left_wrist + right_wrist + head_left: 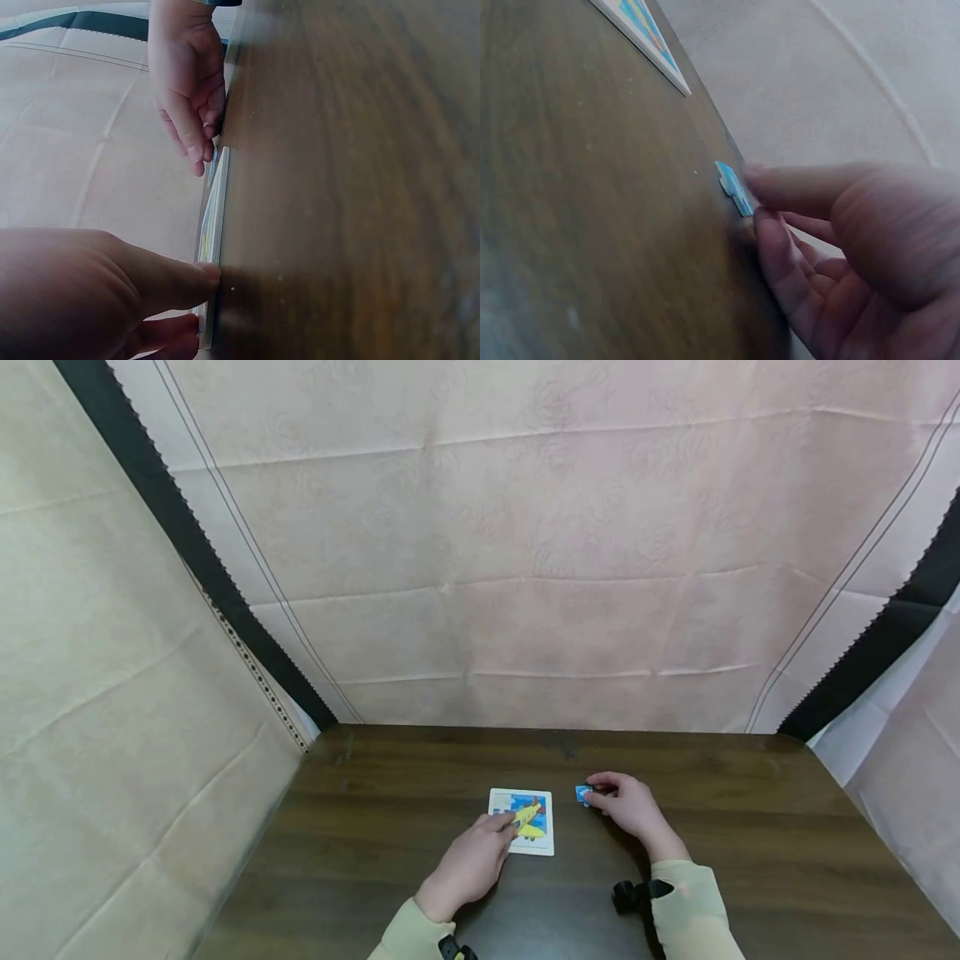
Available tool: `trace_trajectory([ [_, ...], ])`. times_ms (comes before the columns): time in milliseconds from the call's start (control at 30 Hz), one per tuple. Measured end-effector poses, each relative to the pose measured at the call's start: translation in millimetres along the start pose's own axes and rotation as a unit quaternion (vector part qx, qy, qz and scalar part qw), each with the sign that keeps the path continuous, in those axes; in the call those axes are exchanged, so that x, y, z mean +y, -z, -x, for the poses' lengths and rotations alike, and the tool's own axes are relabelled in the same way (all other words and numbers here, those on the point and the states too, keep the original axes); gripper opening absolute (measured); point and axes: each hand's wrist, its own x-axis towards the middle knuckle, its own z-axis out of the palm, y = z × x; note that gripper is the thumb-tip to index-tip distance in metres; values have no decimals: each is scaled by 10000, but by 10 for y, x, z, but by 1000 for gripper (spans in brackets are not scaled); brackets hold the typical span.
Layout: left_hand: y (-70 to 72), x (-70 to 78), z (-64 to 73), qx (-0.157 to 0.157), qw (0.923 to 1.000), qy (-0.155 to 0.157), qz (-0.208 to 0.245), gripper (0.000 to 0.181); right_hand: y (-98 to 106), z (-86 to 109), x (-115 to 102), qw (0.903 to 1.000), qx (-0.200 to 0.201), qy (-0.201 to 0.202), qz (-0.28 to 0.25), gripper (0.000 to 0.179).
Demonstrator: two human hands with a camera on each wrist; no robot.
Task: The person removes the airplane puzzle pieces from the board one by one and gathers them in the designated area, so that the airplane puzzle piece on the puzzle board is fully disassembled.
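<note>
A small white-bordered picture puzzle board (547, 845) lies flat on the table, with a yellow airplane on blue in its picture. My left hand (472, 857) rests on the board's left side, its fingers reaching onto the picture. In the left wrist view the thumb (202, 276) touches the board's edge (219, 202). To the right of the board, my right hand (628, 806) pinches a small blue puzzle piece (582, 792) between thumb and index finger. The right wrist view shows this piece (733, 186) jutting past the fingertips, close over the table; its gripped end is hidden.
The brown wooden table (375, 827) has a rounded far edge. Pale cloth walls (525, 568) with black corner strips (247, 627) rise behind it and at both sides. A black wrist strap (633, 893) sits at the right sleeve.
</note>
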Motion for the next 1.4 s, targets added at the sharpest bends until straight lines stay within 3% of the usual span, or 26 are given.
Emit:
trace_trajectory([
  [167, -6, 2, 1, -66, 10000, 11, 2, 35, 0, 25, -2, 9994, -45, 13, 355, 33],
  [533, -7, 13, 8, -94, 9999, 32, 64, 35, 2, 47, -59, 9990, 19, 63, 432, 30],
  [1100, -4, 16, 13, -126, 9999, 100, 59, 41, 46, 76, -87, 9996, -95, 73, 256, 35],
  [1400, -21, 14, 28, -250, 9990, 153, 340, 48, 55, 83, -41, 9997, -198, -74, 81, 34],
])
